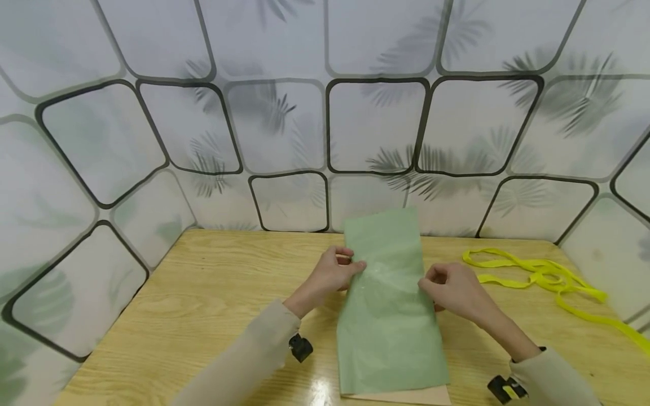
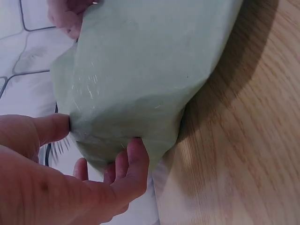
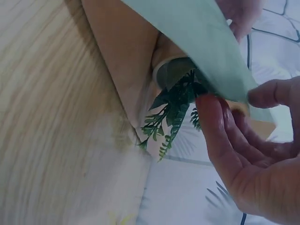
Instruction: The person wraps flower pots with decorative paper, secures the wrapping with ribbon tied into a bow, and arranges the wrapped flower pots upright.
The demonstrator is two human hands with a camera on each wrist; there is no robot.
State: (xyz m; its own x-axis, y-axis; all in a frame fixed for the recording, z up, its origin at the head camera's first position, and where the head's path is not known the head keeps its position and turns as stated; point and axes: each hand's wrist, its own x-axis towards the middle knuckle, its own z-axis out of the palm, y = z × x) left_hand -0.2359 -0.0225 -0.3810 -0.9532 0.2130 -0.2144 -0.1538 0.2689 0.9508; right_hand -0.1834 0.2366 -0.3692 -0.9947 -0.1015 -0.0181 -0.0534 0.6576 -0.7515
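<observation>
A sheet of pale green wrapping paper [image 1: 388,316] lies lengthwise before me, its far end raised against the wall. My left hand [image 1: 332,272] holds its left edge, thumb on the upper face. On the right edge, my right hand [image 1: 454,290] pinches the paper between thumb and fingers. In the right wrist view, brown paper [image 3: 119,44] shows beneath the green sheet [image 3: 197,33]. Between the layers, dark green artificial leaves [image 3: 173,105] stick out beside a pale round rim [image 3: 161,65]. From above, the green paper hides the leaves.
A long yellow ribbon [image 1: 545,276] lies in loose loops on the right of the wooden table [image 1: 203,310]. Behind the table rises a patterned wall covering [image 1: 376,124], close to the paper's far end. Small black cameras [image 1: 301,347] sit at both wrists.
</observation>
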